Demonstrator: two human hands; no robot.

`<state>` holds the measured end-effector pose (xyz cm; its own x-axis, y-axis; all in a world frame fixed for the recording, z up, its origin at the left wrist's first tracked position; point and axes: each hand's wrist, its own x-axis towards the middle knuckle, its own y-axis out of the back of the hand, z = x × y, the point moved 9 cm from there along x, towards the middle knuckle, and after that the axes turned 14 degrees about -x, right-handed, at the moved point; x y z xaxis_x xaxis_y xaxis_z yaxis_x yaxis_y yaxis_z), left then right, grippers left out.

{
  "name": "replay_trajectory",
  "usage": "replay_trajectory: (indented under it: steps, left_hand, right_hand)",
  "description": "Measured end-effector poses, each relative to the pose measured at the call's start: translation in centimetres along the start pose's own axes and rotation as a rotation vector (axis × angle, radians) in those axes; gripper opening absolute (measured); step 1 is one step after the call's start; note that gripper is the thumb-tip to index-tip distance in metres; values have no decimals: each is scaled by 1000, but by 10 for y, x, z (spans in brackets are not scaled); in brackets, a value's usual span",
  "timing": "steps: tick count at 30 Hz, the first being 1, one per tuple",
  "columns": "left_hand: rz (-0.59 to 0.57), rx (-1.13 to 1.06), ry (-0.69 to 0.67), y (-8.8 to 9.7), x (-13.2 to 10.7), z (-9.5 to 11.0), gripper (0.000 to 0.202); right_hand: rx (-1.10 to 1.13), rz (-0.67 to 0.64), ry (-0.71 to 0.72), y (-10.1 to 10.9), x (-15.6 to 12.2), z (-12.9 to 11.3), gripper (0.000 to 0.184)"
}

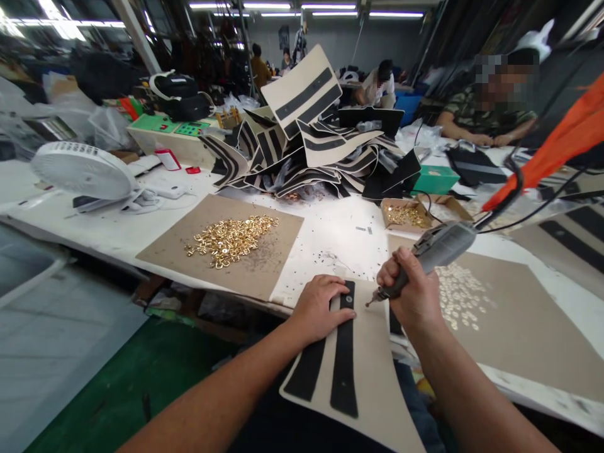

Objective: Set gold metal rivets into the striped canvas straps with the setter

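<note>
The person's left forearm reaches in from the lower left, palm down, and the left hand (321,309) lies on the beige panel (372,371), its thumb and fingers spread on the far end of a black strip (344,371) near a small round metal piece (349,299). The right hand (415,289) comes up from the lower right, wrist raised, fingers wrapped around a grey handheld rotary tool (441,245). The panel's near part overhangs the white table (340,245), over the person's lap; its far end is at the table's front edge. Bare tabletop stretches beyond it, between two brown sheets (179,239) (523,314), the left one bearing gold-coloured fittings (231,239). The panel's long axis runs away from the body, as do its strips; the tool slants down and leftward, its tip at the panel, contact unclear. Farther back, similar panels (302,138) are heaped up.
</note>
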<state>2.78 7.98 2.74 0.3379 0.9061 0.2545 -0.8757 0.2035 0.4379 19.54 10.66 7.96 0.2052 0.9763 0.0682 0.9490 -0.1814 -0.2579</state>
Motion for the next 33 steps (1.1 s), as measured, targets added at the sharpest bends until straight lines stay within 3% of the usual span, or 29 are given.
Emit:
replay_trajectory:
  steps: [3, 9, 15, 21, 23, 26, 30, 33]
  left_hand:
    - [-4, 2, -8, 0, 0, 0, 44]
    - [-39, 50, -50, -1, -3, 3, 48]
    - [-51, 70, -59, -2, -5, 0, 39]
    - [-41, 70, -43, -2, -5, 0, 35]
    - [-31, 64, -42, -1, -5, 0, 35]
    - [-18, 45, -46, -1, -5, -2, 37]
    - [-7, 45, -59, -1, -6, -3, 37]
    - [-6, 45, -60, -2, -5, -4, 37]
  right_hand:
    - [10, 50, 28, -1, 0, 1, 39]
    - [-89, -2, 100, -28, -2, 14, 37]
    - [-238, 21, 122, -29, -5, 29, 42]
    - [-155, 9, 148, -28, -13, -5, 36]
    - [-133, 5, 158, -17, -19, -22, 34]
    - [-306, 89, 115, 26, -32, -33, 31]
    - [-797, 149, -125, 99, -53, -7, 46]
    - [-1148, 94, -200, 134, -64, 8, 57]
